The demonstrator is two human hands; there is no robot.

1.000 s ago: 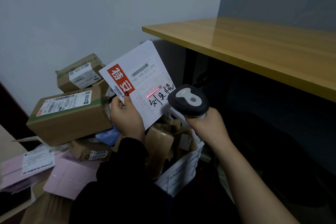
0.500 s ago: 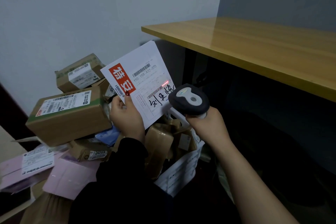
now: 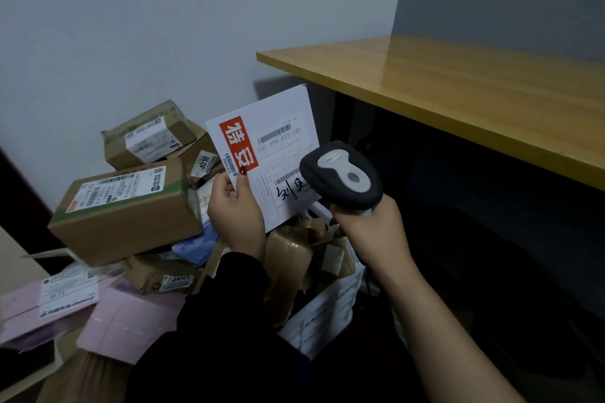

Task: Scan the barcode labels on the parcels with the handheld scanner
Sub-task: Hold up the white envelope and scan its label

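Right now the left hand (image 3: 236,209) holds up a flat white parcel (image 3: 281,127), with its fingers (image 3: 220,188) pinching the bottom corner. The right hand (image 3: 370,232) is wrapped tight around the scanner (image 3: 342,173), just in front of the parcel's label (image 3: 281,154). Lots of brown boxes (image 3: 124,213) are piled on the left.

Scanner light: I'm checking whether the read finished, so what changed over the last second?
The red scan line on the white envelope has gone out. The left hand shifted the envelope right, partly behind the scanner head. Both grips, the right hand and the cardboard boxes stayed put.
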